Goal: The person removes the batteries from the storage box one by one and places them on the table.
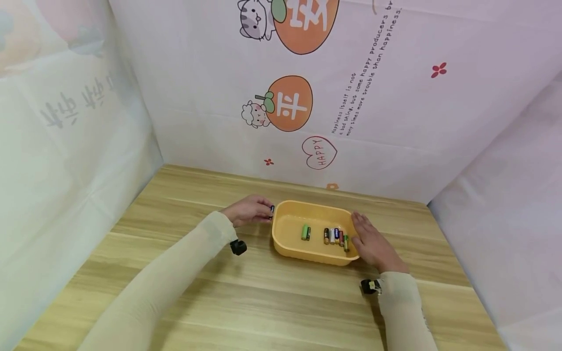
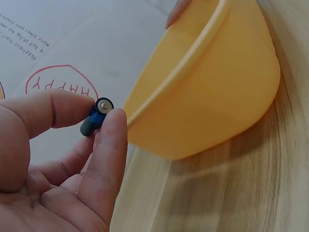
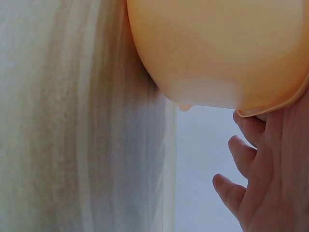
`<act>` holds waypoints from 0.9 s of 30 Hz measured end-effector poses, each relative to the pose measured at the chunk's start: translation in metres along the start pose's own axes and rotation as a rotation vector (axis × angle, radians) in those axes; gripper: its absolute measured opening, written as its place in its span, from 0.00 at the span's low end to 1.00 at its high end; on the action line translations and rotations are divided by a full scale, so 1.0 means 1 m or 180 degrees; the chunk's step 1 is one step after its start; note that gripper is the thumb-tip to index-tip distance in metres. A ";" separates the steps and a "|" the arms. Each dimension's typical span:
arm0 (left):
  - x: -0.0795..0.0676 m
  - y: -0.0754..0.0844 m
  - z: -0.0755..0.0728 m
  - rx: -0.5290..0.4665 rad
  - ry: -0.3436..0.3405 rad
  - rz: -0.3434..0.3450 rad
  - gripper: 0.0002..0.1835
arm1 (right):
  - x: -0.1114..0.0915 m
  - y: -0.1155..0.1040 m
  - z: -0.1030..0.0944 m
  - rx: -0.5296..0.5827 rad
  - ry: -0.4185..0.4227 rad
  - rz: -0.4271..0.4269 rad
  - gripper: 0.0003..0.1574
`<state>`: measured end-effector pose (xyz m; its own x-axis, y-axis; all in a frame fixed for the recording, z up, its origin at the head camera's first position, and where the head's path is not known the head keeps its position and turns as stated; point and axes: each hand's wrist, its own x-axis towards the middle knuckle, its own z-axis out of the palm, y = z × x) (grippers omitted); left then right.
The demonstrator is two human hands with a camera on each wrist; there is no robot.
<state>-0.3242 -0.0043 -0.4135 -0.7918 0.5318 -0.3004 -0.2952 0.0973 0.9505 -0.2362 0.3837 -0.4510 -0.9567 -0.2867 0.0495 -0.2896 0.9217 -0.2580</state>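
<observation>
My left hand [image 1: 250, 210] pinches a dark blue battery [image 2: 101, 111] between thumb and finger, just outside the left rim of a yellow plastic basin [image 1: 285, 249]. One metal end of that battery faces the left wrist camera. On the basin's right rim rests my right hand [image 1: 373, 243], its fingers fairly straight and the thumb side over the edge. Inside the basin, a light green battery [image 1: 305, 232] lies against a dark one [image 1: 309, 234]. Farther right, several batteries stand side by side in a row, among them a white one [image 1: 332, 236] and a green one [image 1: 346, 243].
The basin sits on a wood-grain table [image 1: 281, 297] near its back edge. Behind it hangs a white printed cloth [image 1: 197, 107], with more cloth at left and right. Small black cameras [image 1: 238, 247] are strapped to both wrists.
</observation>
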 end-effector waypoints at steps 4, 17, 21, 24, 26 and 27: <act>0.000 -0.004 -0.005 0.0040 0.0070 -0.0019 0.15 | 0.000 0.000 -0.001 0.0017 -0.0002 0.0004 0.38; -0.006 -0.026 -0.027 0.0048 0.0191 -0.0117 0.19 | -0.001 -0.003 -0.002 -0.0176 0.0096 -0.0097 0.38; -0.008 -0.031 -0.034 0.0007 0.0239 -0.0103 0.19 | 0.000 -0.003 -0.002 -0.0246 0.0098 -0.0122 0.37; -0.010 -0.034 -0.038 -0.0019 0.0277 -0.0102 0.19 | 0.000 -0.003 -0.002 -0.0261 0.0089 -0.0115 0.37; -0.010 -0.035 -0.040 -0.0015 0.0285 -0.0107 0.20 | 0.000 -0.003 -0.002 -0.0259 0.0093 -0.0104 0.37; -0.011 -0.036 -0.041 -0.0012 0.0290 -0.0109 0.20 | 0.000 -0.003 -0.002 -0.0249 0.0094 -0.0096 0.37</act>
<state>-0.3271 -0.0481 -0.4476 -0.8265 0.4495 -0.3388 -0.3247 0.1109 0.9393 -0.2348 0.3813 -0.4485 -0.9476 -0.3080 0.0848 -0.3186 0.9307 -0.1799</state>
